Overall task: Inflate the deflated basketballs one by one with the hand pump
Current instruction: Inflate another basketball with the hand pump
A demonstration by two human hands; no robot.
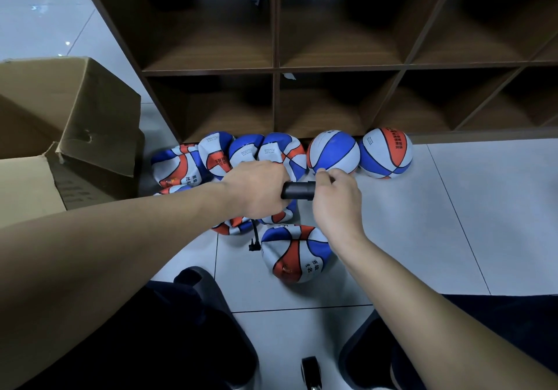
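My left hand (256, 189) grips the barrel of a black hand pump (297, 191), which lies level between both hands. My right hand (335, 199) grips the pump's other end, its handle hidden in the fist. The pump's black hose (255, 238) hangs down with its tip loose above the floor. A slack blue, white and orange basketball (297, 253) lies on the tiles just below my hands. Several more deflated balls (217, 155) are heaped against the shelf base. Two round, full balls (333, 152) (386, 152) stand to their right.
A brown wooden cubby shelf (276, 69) fills the back. An open cardboard box (69, 124) stands on the left. My knees in dark trousers (187, 329) frame the lower view, with a small black wheel (311, 371) between them. Grey tiled floor (453, 223) spreads to the right.
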